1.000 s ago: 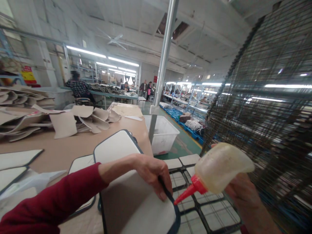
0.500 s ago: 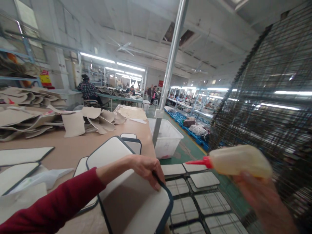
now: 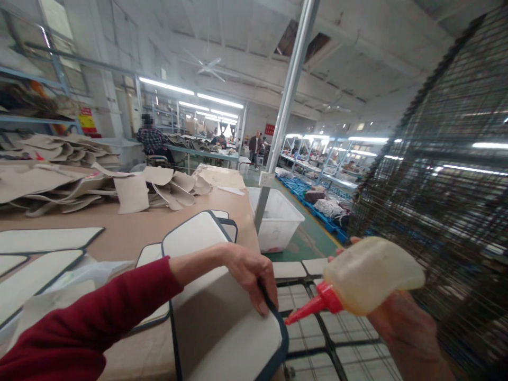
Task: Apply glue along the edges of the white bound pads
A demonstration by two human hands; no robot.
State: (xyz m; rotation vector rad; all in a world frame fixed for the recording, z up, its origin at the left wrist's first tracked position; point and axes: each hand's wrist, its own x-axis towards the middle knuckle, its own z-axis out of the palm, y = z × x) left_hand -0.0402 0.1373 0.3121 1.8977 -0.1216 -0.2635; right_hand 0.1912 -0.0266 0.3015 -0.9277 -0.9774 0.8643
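Observation:
My left hand [image 3: 252, 275] pinches the dark-bound right edge of a cream fabric panel [image 3: 214, 323], which bends over the corner of the table. In my right hand [image 3: 408, 323] is a translucent squeeze bottle [image 3: 371, 275] with yellowish contents and a red nozzle [image 3: 309, 307]. The bottle is tilted nozzle-down, its tip at or very close to the panel's dark edge binding, just right of my left fingers. I cannot tell whether the tip touches. More bound panels [image 3: 47, 272] lie on the table to the left.
Beige cut pieces [image 3: 130, 193] are heaped across the brown table [image 3: 159, 219]. A wire rack [image 3: 329, 338] with pale panels lies low at right, below tall stacked wire mesh [image 3: 448, 137]. A metal post [image 3: 278, 132] and white bin [image 3: 281, 219] stand beyond. People work farther back.
My right hand has brought the bottle left and tipped its nozzle down to the panel edge. My left hand keeps its hold. The whole view has shifted slightly.

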